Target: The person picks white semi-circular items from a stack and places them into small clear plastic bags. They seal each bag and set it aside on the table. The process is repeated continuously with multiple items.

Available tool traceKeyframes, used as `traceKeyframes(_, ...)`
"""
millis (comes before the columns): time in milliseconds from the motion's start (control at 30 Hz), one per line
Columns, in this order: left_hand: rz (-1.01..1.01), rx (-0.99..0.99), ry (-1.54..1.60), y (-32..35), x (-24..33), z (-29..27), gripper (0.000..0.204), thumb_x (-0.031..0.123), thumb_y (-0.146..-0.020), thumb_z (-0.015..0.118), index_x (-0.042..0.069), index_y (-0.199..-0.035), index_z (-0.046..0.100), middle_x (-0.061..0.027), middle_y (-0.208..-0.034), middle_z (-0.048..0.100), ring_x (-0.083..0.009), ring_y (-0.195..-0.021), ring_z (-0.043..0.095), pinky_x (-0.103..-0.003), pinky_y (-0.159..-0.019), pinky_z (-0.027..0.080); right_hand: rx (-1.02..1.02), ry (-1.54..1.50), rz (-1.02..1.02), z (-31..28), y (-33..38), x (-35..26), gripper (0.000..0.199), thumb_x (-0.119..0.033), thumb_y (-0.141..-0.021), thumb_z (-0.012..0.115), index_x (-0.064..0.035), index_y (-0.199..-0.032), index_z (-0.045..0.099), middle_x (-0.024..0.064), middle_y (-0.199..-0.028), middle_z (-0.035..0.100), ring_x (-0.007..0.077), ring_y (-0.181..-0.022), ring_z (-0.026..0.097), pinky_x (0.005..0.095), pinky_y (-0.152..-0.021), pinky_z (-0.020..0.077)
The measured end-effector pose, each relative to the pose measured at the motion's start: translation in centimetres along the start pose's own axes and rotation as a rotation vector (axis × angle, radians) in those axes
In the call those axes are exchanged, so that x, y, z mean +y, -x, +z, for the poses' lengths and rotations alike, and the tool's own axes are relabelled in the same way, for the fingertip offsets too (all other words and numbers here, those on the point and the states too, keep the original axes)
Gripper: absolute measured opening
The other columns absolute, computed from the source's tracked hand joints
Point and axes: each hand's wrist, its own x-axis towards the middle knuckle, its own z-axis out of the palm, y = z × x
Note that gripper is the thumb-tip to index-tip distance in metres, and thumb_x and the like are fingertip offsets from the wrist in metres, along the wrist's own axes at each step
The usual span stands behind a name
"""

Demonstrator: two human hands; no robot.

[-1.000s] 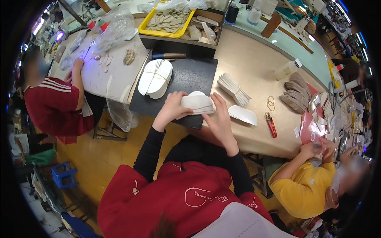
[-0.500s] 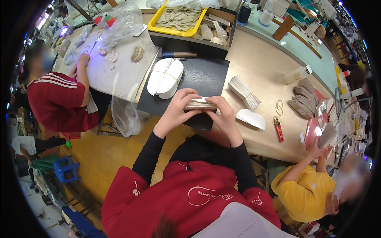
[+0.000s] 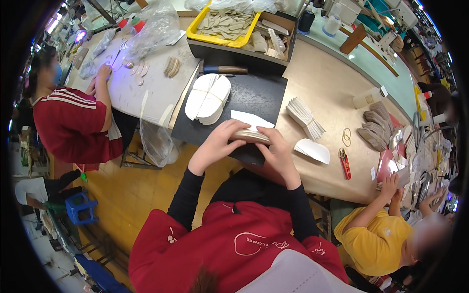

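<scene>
Between both hands I hold a stack of thin, curved pieces [image 3: 250,136], white on top with beige edges facing me, over the near part of a black board [image 3: 266,93]. My left hand [image 3: 218,146] grips its left end, thumb in front and fingers on top. At the right end, my right hand [image 3: 276,152] closes on it the same way. Just behind my fingers a white sheet piece [image 3: 251,118] shows. Beyond my left hand lies a banded bundle of white oval pieces [image 3: 209,97]. Right of my hands are a fanned, banded bundle [image 3: 305,118] and a loose white piece [image 3: 312,150].
A hammer [image 3: 224,70] lies below a dark box [image 3: 239,53] bearing a yellow tray [image 3: 193,35] of small pieces. To the right are rubber bands [image 3: 346,136], a red cutter [image 3: 345,163], a bottle [image 3: 369,97] and stacked pieces [image 3: 375,124]. Co-workers sit at left [image 3: 73,122] and right [image 3: 376,234].
The stack in my hands has tilted, so its layered edges face me more. A white flat part now shows behind my fingers. My view has shifted slightly.
</scene>
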Motion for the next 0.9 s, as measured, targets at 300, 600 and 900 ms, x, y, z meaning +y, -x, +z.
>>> traceKeyframes(300, -0.002, -0.066, -0.081, 0.7, -0.5, 0.7, 0.044, 0.010, -0.082, 0.073, 0.006, -0.124, 0.062, -0.0109, -0.125, 0.060, -0.0322, -0.123, 0.051, -0.042, -0.107, 0.039, 0.051, -0.211, 0.023, -0.5, 0.9, 0.3, 0.051, -0.012, -0.088, 0.068, -0.0023, -0.136, 0.052, 0.0187, -0.134, 0.055, 0.0358, -0.126, 0.051, 0.0428, -0.109, 0.0379)
traceKeyframes(600, 0.159, -0.034, -0.207, 1.8, -0.6, 2.2, 0.045, 0.005, -0.078, 0.074, 0.007, -0.122, 0.066, -0.0072, -0.111, 0.065, -0.0279, -0.108, 0.060, -0.039, -0.094, 0.048, -0.142, 0.245, -0.181, -2.5, -3.7, 3.3, 0.030, -0.014, -0.084, 0.072, -0.0038, -0.112, 0.069, 0.0106, -0.122, 0.066, 0.0297, -0.121, 0.058, 0.0418, -0.103, 0.0456)
traceKeyframes(900, 0.066, 0.042, -0.089, 2.5, -1.3, 0.7, 0.030, 0.000, -0.077, 0.074, 0.003, -0.106, 0.068, -0.0082, -0.107, 0.068, -0.0281, -0.102, 0.063, -0.037, -0.089, 0.051, 0.031, 0.469, -0.365, -0.6, -2.4, 3.8, 0.014, -0.008, -0.083, 0.070, -0.0037, -0.097, 0.071, 0.0073, -0.106, 0.072, 0.0240, -0.104, 0.068, 0.0377, -0.090, 0.0536)
